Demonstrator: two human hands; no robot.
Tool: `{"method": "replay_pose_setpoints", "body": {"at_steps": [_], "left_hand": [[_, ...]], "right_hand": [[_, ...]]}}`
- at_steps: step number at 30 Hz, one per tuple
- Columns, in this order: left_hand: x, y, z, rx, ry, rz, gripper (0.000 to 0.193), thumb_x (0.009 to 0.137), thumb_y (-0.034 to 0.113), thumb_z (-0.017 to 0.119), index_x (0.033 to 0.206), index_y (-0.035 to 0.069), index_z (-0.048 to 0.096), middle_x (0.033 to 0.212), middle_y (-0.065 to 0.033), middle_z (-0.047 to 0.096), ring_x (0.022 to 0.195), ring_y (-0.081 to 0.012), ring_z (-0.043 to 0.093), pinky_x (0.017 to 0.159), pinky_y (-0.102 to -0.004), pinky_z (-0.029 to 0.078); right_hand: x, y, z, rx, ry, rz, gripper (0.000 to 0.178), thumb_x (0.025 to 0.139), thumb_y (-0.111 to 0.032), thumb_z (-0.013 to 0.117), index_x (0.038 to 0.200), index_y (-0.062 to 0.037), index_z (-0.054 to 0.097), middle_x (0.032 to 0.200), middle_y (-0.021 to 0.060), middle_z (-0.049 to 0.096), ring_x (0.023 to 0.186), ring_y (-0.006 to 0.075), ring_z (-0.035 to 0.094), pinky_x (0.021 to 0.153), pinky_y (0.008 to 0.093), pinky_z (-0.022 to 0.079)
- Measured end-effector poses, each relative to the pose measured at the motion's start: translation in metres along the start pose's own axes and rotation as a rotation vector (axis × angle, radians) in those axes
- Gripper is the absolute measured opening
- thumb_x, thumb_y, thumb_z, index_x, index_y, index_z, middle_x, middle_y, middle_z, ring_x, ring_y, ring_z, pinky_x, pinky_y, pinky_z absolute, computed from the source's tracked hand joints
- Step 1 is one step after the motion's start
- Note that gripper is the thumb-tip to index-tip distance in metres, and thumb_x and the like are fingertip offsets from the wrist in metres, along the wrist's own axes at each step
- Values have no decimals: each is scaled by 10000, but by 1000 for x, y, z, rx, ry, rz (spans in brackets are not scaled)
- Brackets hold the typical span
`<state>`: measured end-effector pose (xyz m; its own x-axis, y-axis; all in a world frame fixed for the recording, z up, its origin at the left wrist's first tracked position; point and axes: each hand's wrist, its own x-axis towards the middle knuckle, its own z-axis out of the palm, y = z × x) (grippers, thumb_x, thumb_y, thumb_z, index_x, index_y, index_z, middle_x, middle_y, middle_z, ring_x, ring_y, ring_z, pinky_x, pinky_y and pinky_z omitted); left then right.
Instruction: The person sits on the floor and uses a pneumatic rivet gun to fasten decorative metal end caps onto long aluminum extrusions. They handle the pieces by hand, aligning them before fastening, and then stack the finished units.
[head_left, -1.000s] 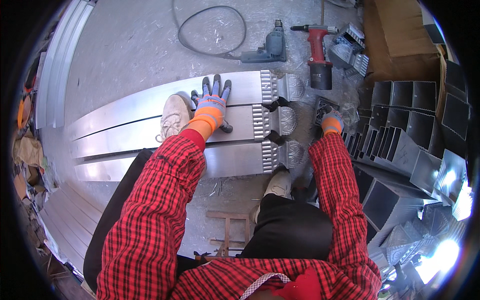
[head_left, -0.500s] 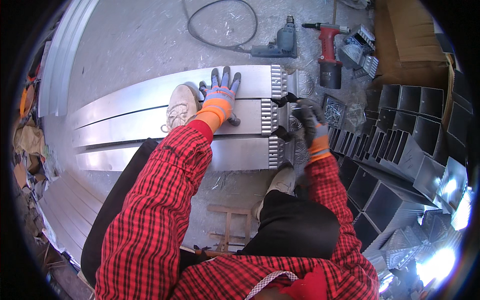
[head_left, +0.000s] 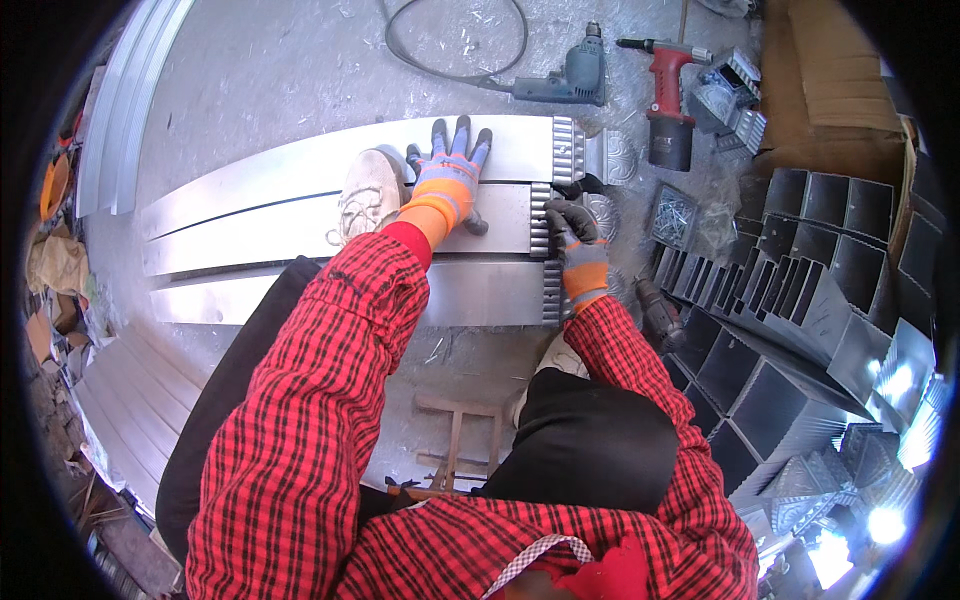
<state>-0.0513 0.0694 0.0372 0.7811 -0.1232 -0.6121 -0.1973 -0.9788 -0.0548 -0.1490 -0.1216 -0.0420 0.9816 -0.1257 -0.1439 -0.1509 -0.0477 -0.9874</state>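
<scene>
Three long silvery metal profiles lie side by side across the floor: a far one (head_left: 520, 150), a middle one (head_left: 300, 228) and a near one (head_left: 480, 292). Each has a ribbed right end, and an embossed metal cap (head_left: 621, 157) sits beyond the far one. My gloved left hand (head_left: 447, 180) presses down with spread fingers across the far and middle profiles. At the ribbed end of the middle profile, my gloved right hand (head_left: 577, 240) has its fingers curled together. Whatever they grip is hidden by the dark glove. My left shoe (head_left: 370, 195) rests on the profiles.
A corded drill (head_left: 575, 75) and a red rivet gun (head_left: 668, 95) lie beyond the profiles. Right of my hand are a tray of rivets (head_left: 672, 218), another dark drill (head_left: 660, 316) and stacked square metal tubes (head_left: 760, 400). A small wooden stool (head_left: 455, 440) stands near my legs.
My right hand has moved left, from beside the caps to the middle profile's end, and its fingers have curled in. The dark drill by my right forearm now shows. My left hand stays pressed down.
</scene>
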Motion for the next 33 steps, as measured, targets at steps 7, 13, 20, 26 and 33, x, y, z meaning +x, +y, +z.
{"method": "replay_pose_setpoints", "body": {"at_steps": [7, 13, 20, 26, 33], "left_hand": [[0, 1, -1, 0, 10, 11, 1383, 433, 523, 885, 1507, 245, 59, 1563, -146, -1, 1422, -429, 41, 1050, -679, 188], [-2, -1, -2, -16, -28, -6, 1414, 398, 490, 900, 1507, 261, 52, 1567, -142, -18, 1425, -423, 20, 1051, -687, 178], [0, 5, -4, 6, -25, -19, 1414, 391, 495, 897, 1503, 286, 49, 1570, -120, -19, 1431, -401, 13, 1044, -690, 201], [2, 4, 0, 15, -16, -17, 1409, 391, 495, 900, 1502, 290, 57, 1568, -121, -7, 1429, -401, 22, 1047, -688, 204], [2, 5, 1, 15, -9, -11, 1375, 417, 501, 902, 1501, 290, 83, 1565, -120, 8, 1425, -415, 34, 1055, -674, 190]], "right_hand": [[4, -12, -8, -118, -9, -4, 115, 860, -37, 604, 949, -24, 674, 923, 74, 660, 877, 164, 602, 812, 290, 478], [4, -26, -28, 82, 107, 99, 255, 875, -65, 608, 1127, -41, 642, 1051, 76, 668, 938, 180, 619, 863, 291, 482], [34, -15, -136, -837, 321, -3, 446, 880, -78, 587, 1316, -43, 502, 1293, 126, 551, 1197, 276, 513, 1020, 361, 386], [90, 38, -177, -1531, 101, 488, 368, 894, -236, 529, 1231, -95, 573, 1279, 159, 557, 1187, 319, 526, 985, 387, 438], [99, 41, -176, -1649, -23, 552, 325, 891, -185, 509, 1189, -99, 603, 1244, 137, 588, 1134, 285, 580, 926, 379, 486]]}}
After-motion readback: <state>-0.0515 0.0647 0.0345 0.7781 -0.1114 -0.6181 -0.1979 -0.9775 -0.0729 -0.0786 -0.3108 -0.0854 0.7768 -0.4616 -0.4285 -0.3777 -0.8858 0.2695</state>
